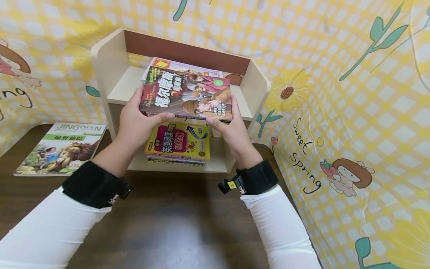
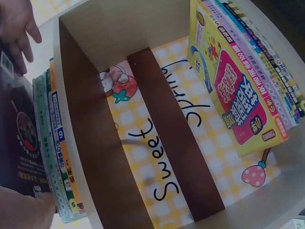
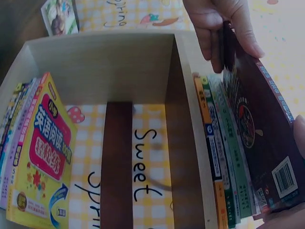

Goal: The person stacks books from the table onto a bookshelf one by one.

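Both hands hold a Sherlock Holmes book [image 1: 188,95] with a dark illustrated cover, face up, over the upper shelf. My left hand [image 1: 136,119] grips its left end, thumb along the near edge. At the opposite end my right hand [image 1: 235,130] grips it the same way. Under it lies a stack of books [image 3: 233,157] on that shelf, mostly hidden in the head view. The held book's dark back cover [image 2: 19,129] shows in the left wrist view, close to the stack; whether they touch I cannot tell.
The small two-tier wooden bookshelf [image 1: 100,59] stands on a dark brown table [image 1: 168,224]. A pile topped by a yellow book [image 1: 181,142] lies on its lower tier. Left of the shelf lies a book with a lion cover [image 1: 62,149]. Yellow checked cloth [image 1: 336,112] hangs behind and at right.
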Available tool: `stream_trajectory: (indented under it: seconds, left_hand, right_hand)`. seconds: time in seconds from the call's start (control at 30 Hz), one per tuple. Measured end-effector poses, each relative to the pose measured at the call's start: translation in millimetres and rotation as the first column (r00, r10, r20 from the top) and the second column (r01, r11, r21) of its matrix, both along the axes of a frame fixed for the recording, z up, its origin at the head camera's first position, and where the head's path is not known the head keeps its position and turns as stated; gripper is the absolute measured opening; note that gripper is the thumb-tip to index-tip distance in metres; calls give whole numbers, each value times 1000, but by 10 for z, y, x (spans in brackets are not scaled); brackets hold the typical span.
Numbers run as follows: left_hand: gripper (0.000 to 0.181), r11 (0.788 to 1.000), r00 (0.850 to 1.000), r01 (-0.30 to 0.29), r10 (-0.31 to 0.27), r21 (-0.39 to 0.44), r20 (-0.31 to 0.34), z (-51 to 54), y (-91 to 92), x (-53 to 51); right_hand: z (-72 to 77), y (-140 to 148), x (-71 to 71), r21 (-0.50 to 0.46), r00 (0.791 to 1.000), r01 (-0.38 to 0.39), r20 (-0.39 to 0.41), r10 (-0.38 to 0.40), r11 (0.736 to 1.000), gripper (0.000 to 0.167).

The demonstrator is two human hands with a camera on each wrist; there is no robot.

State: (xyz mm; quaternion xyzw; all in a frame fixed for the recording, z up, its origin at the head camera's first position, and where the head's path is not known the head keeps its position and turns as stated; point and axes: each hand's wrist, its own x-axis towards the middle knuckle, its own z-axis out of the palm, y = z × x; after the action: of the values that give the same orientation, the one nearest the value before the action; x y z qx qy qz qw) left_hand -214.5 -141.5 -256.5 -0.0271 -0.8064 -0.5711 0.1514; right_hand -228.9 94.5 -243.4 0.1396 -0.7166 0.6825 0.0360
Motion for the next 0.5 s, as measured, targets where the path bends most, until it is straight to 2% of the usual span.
stream_trajectory:
  seconds: [0.13,0.3,0.5]
  left_hand:
    - [111,997,999,-41,40,-66,-11,52,6,-77]
    - [106,987,999,-38,36,-154,-16,179,-7,-200]
    - [102,962,999,-30,33,-271,8,296,-41,-363]
  right_hand:
    - [39,9,-84,40,1000,5,0,-5,999,100]
    - [152,29,-165,146,999,44,0,-44,988,95]
    - [270,46,-300,351,995,79,36,-97,933,87]
